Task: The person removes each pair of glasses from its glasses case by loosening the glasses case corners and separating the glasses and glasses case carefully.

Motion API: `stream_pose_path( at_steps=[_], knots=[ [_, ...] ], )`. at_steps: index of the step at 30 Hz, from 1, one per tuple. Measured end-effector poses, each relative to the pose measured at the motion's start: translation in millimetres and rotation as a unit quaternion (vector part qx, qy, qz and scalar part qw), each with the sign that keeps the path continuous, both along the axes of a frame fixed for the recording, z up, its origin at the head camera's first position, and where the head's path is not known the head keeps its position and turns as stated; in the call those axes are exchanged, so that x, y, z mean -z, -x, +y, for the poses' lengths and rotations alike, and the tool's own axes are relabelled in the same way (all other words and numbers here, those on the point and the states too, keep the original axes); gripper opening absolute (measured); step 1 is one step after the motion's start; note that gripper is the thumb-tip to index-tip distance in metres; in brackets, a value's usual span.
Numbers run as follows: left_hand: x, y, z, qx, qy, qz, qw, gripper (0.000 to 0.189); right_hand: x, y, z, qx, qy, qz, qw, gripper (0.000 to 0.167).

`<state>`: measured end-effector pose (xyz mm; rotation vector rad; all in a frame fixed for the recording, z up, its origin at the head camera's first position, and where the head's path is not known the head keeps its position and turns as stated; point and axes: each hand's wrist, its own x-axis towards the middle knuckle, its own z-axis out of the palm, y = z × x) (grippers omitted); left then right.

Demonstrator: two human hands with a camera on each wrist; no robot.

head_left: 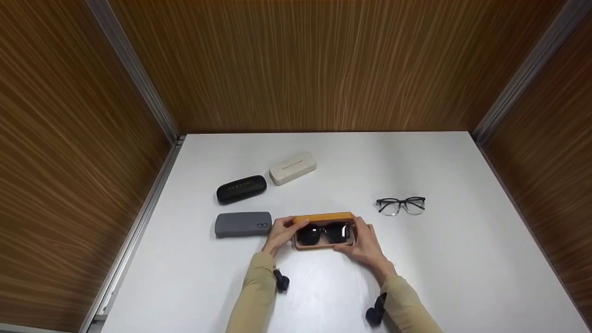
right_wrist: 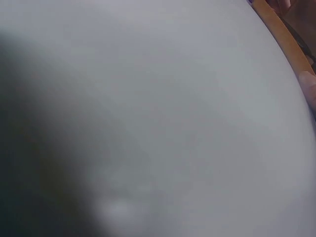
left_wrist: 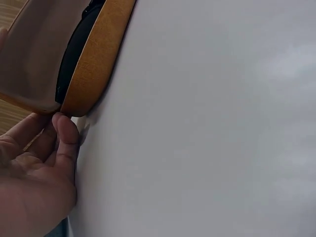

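Observation:
An orange-brown glasses case [head_left: 323, 216] stands with its lid raised on the table, a pair of dark sunglasses [head_left: 309, 235] lying inside. My left hand [head_left: 280, 234] holds the case's left end; in the left wrist view, thumb and fingers pinch the corner where lid and base meet. At the opposite end my right hand [head_left: 365, 245] grips the case, thumb on the front edge and fingers toward the back. Only a thumb tip [right_wrist: 309, 84] of that hand shows in the right wrist view, against the case's rim.
Left of the case lies a closed grey glasses case [head_left: 240, 224], close to my left hand. Behind it are a black case [head_left: 241, 189] and a cream case [head_left: 293, 168]. Clear-lensed eyeglasses [head_left: 401, 204] rest to the right on the white table [head_left: 462, 268]. Wood-grain panels surround the table.

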<state>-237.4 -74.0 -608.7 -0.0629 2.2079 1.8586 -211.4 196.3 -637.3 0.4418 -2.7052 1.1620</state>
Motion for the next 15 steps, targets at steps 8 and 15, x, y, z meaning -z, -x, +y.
stream_pose_path(
  at_steps=[8,15],
  knots=[
    [2.7,-0.5,3.4,-0.002,-0.016,0.012,0.9998,0.047,1.4,-0.3,0.6,-0.005,0.009,0.009,0.9999,0.096],
    [3.5,-1.0,2.1,-0.003,-0.013,0.005,0.9999,0.047,1.2,-2.3,-0.7,0.000,0.006,0.003,1.0000,0.096]
  ],
)
